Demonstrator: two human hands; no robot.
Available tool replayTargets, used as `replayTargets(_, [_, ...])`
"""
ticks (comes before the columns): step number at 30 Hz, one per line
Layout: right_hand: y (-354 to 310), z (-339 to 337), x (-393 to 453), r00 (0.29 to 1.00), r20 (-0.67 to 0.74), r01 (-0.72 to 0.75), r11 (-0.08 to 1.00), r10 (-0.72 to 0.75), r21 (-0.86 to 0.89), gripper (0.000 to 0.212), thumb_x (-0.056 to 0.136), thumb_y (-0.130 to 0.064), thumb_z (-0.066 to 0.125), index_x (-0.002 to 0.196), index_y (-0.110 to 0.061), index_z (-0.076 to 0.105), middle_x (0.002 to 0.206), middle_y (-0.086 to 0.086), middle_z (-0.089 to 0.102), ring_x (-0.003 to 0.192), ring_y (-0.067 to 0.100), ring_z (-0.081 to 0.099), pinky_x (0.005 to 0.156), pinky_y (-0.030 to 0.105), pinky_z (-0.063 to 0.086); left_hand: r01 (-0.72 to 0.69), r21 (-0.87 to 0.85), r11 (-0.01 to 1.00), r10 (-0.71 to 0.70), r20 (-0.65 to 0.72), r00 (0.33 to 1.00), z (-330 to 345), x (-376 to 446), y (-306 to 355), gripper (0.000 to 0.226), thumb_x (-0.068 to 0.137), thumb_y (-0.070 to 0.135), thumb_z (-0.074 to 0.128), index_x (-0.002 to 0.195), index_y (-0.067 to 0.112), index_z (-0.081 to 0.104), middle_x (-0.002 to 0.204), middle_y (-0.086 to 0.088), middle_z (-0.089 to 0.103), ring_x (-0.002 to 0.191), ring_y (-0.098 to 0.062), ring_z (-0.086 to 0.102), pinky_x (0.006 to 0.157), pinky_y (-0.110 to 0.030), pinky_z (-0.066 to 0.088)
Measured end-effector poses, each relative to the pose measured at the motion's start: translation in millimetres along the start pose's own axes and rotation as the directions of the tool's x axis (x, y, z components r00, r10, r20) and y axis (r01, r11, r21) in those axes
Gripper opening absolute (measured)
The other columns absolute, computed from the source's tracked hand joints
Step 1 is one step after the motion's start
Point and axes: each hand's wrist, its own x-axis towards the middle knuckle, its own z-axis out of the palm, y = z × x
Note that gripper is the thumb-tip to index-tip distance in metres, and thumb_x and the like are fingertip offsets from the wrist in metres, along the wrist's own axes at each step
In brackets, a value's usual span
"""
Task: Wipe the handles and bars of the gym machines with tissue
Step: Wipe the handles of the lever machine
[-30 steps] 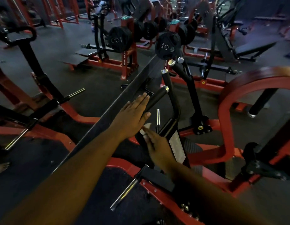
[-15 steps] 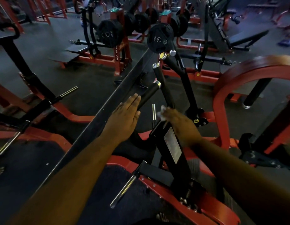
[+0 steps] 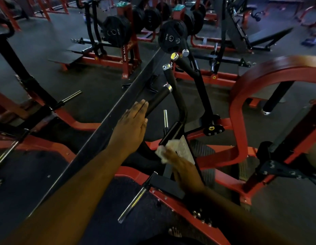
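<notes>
A person's left hand (image 3: 130, 124) lies flat with straight fingers, released, its fingertips resting on a black padded handle (image 3: 158, 98) of a red-framed gym machine (image 3: 236, 110). The right hand (image 3: 182, 165), blurred, grips a crumpled white tissue (image 3: 162, 151) pressed against the machine's black upright bar (image 3: 171, 133), just beside a pale label plate (image 3: 185, 149). Three chrome-capped black handles rise from the bar, the nearest under the left hand. Two chrome pegs show close by: one short upright peg (image 3: 165, 118) between the hands, one longer peg (image 3: 134, 202) angled below them. Black weight plates (image 3: 171, 37) hang on racks beyond.
</notes>
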Motion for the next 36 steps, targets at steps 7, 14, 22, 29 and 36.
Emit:
replayTargets(7, [40, -13, 75, 0.951, -0.162, -0.281, 0.956, 0.265, -0.087, 0.046, 0.105, -0.004, 0.038, 0.147, -0.017, 0.053, 0.157, -0.010, 0.035, 0.148, 0.000, 0.021, 0.121, 0.032, 0.034, 0.011, -0.008, 1.000, -0.011, -0.006, 1.000, 1, -1, 1, 0.054, 0.109, 0.019, 0.044, 0.160, 0.011, 0.031, 0.168, -0.005, 0.028, 0.155, -0.023, 0.025, 0.125, -0.048, 0.027])
replayTargets(14, [-2, 53, 15, 0.981, -0.149, -0.128, 0.992, 0.124, -0.017, 0.046, 0.103, -0.003, 0.044, 0.148, -0.013, 0.053, 0.162, -0.004, 0.037, 0.155, 0.015, 0.024, 0.124, 0.040, 0.029, 0.036, -0.022, 0.999, -0.036, -0.014, 0.999, 2, -2, 2, 0.053, 0.110, 0.020, 0.041, 0.161, 0.013, 0.029, 0.169, -0.004, 0.026, 0.156, -0.021, 0.022, 0.126, -0.045, 0.025])
replayTargets(22, [-46, 25, 8, 0.970, -0.135, -0.128, 0.896, 0.202, 0.425, 0.041, 0.105, 0.000, 0.048, 0.143, -0.015, 0.056, 0.149, -0.002, 0.056, 0.142, 0.014, 0.048, 0.117, 0.040, 0.041, 0.023, -0.025, 0.999, -0.024, -0.028, 0.999, 8, -1, -3, 0.053, 0.109, 0.026, 0.038, 0.161, 0.015, 0.031, 0.168, -0.003, 0.027, 0.156, -0.022, 0.024, 0.124, -0.049, 0.030])
replayTargets(29, [7, 43, 2, 0.962, -0.154, -0.190, 0.960, 0.224, 0.208, 0.052, 0.099, 0.009, 0.048, 0.149, -0.006, 0.049, 0.165, 0.007, 0.033, 0.156, 0.027, 0.022, 0.121, 0.055, 0.030, 0.028, -0.036, 0.999, -0.029, -0.038, 0.999, 7, -2, 0, 0.052, 0.109, 0.019, 0.043, 0.159, 0.012, 0.034, 0.167, -0.005, 0.030, 0.155, -0.022, 0.025, 0.124, -0.046, 0.030])
replayTargets(36, [-56, 73, -3, 0.952, -0.152, -0.126, 0.791, 0.267, 0.598, 0.050, 0.101, 0.011, 0.045, 0.148, -0.005, 0.050, 0.158, 0.009, 0.045, 0.150, 0.032, 0.036, 0.119, 0.059, 0.033, 0.033, -0.041, 0.999, -0.035, -0.035, 0.999, 8, -3, -2, 0.053, 0.109, 0.029, 0.034, 0.160, 0.015, 0.032, 0.167, -0.003, 0.029, 0.156, -0.021, 0.023, 0.123, -0.048, 0.032])
